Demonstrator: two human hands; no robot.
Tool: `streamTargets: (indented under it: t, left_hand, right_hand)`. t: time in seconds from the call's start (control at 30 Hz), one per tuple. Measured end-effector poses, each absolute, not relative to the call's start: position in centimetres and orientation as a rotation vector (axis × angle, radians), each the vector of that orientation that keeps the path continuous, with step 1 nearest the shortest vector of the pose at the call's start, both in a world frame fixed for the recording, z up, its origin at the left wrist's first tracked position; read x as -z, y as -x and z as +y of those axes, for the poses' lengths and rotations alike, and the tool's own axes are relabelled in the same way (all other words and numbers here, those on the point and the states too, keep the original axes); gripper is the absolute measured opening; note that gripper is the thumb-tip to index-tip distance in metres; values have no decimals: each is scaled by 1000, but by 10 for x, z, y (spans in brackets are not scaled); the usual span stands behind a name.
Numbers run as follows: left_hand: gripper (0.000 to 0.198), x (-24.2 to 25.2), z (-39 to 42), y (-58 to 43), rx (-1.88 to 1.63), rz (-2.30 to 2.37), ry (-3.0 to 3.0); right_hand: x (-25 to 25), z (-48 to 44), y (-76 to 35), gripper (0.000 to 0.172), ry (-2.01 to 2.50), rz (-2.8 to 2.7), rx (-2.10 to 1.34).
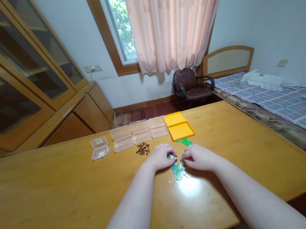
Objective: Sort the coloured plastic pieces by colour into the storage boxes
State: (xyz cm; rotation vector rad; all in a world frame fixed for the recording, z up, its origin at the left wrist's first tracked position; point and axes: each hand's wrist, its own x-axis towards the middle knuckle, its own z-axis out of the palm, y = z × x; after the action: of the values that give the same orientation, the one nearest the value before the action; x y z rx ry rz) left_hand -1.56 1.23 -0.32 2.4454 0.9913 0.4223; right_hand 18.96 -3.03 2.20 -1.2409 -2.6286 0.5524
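Observation:
A loose pile of small mixed pieces (178,173), green, blue and pale, lies on the table between my hands. My left hand (162,157) curls its fingers at the pile's upper left edge, over some blue and pale bits. On the other side, my right hand (201,157) has its fingers bent together at the pile's right edge. Whatever either hand's fingertips hold is too small to make out. Just beyond my right hand is a heap of green pieces (187,142). Dark brown pieces (142,149) form a separate heap left of my left hand.
Along the table's (55,197) far side stand an open yellow case (182,131) and several open clear plastic boxes (123,143). A brown armchair (189,83) is behind the table. To the right is a bed (266,97), to the left a glass-door cabinet (58,99).

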Motion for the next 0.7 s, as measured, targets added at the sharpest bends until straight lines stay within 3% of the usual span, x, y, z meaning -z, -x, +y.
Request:
streamTargets:
  t: [0.37,0.7]
  left_hand:
    - [26,2,13,16,-350,1015,-2413]
    - [28,-2,11,17,-323,1008,-2412]
  right_hand:
    - [-27,-37,-182,29,1158,-2662,-765]
    - [-26,-28,-189,29,1608,-2574,-390]
